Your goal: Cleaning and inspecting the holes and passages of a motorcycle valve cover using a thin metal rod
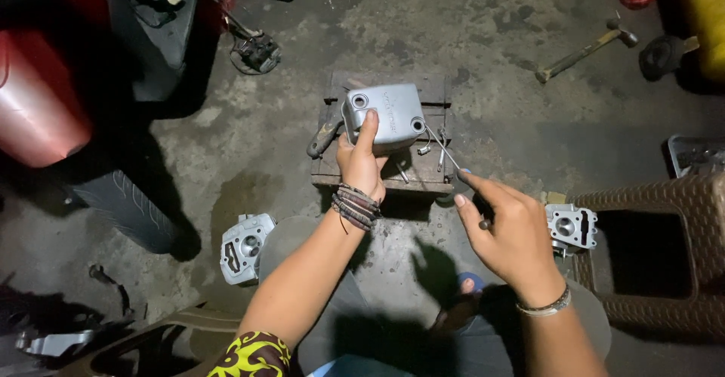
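Observation:
My left hand grips a grey metal engine cover and holds it on a small wooden block on the concrete floor. My right hand holds a thin metal tool whose tip reaches the cover's right bolt hole. Loose bolts lie on the block beside the cover. A dark-handled tool rests at the block's left side.
One cylinder head lies by my left knee, another by a brown woven stool. A hammer lies at the upper right. A motorcycle tyre and red bodywork stand at the left.

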